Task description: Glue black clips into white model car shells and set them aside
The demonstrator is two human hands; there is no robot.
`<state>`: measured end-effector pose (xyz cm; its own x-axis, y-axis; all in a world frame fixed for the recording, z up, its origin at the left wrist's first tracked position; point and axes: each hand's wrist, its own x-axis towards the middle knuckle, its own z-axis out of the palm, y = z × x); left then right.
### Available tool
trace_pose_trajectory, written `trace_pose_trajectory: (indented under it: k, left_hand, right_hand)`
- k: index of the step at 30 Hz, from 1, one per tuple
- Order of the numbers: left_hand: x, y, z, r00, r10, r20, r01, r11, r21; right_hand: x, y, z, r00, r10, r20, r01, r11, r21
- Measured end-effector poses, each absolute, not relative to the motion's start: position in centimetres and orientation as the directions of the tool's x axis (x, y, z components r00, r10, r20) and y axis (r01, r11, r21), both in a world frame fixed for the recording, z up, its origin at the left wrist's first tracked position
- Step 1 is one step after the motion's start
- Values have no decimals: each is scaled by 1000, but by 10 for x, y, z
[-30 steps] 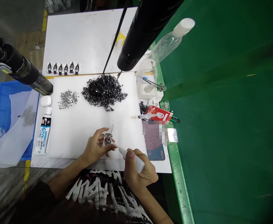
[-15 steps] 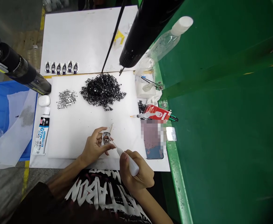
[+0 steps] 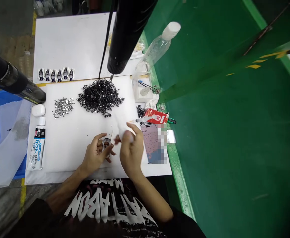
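Left hand (image 3: 94,153) sits low and centred, fingers curled upward, thumb bent in, wrist slightly cocked, left forearm (image 3: 65,191) coming in bare from lower left. Right hand (image 3: 131,148) is raised just beside it, not touching, its fingers (image 3: 132,127) arched over at the top and a bit blurred, so grip is hard to tell. Right forearm (image 3: 152,201) angles down toward lower right.
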<state>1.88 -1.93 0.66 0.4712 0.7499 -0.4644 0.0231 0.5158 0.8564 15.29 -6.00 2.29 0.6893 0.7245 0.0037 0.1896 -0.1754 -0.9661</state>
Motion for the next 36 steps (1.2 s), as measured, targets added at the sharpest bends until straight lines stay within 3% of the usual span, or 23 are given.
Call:
trace_pose_trajectory:
  k: [4, 8, 11, 13, 15, 19, 22, 26, 30, 36]
  left_hand:
    - [19, -18, 9, 471, 755, -456, 67, 485, 872]
    - [18, -18, 8, 491, 750, -444, 80, 469, 880]
    - [17, -19, 7, 494, 742, -454, 78, 482, 873]
    - [17, -19, 6, 498, 737, -458, 75, 489, 869]
    - [17, -19, 5, 511, 730, -453, 77, 486, 870]
    - [16, -18, 5, 531, 722, -443, 94, 469, 878]
    - [15, -18, 8, 537, 724, -432, 112, 447, 888]
    - [16, -17, 11, 528, 733, -430, 128, 431, 893]
    - [17, -17, 12, 517, 740, -430, 129, 429, 894]
    - [18, -17, 11, 507, 742, -439, 143, 430, 891]
  right_hand:
    - [170, -18, 7, 505, 863, 22, 465, -250, -849]
    - [173, -7, -8, 434, 900, 25, 540, -238, -807]
    - [175, -40, 18, 374, 924, 74, 642, -201, -740]
    - [188, -72, 55, 248, 955, 163, 817, -116, -564]
    - [215, -95, 95, 251, 941, 229, 892, -133, -432]
    - [290, -71, 133, 439, 806, 398, 898, -408, -163]
    - [338, -10, 110, 454, 832, 318, 883, -374, -283]
    - [369, 49, 57, 331, 909, 253, 921, -252, -297]
    - [374, 57, 27, 266, 932, 246, 932, -184, -313]
    - [367, 50, 22, 209, 933, 292, 929, -96, -358]
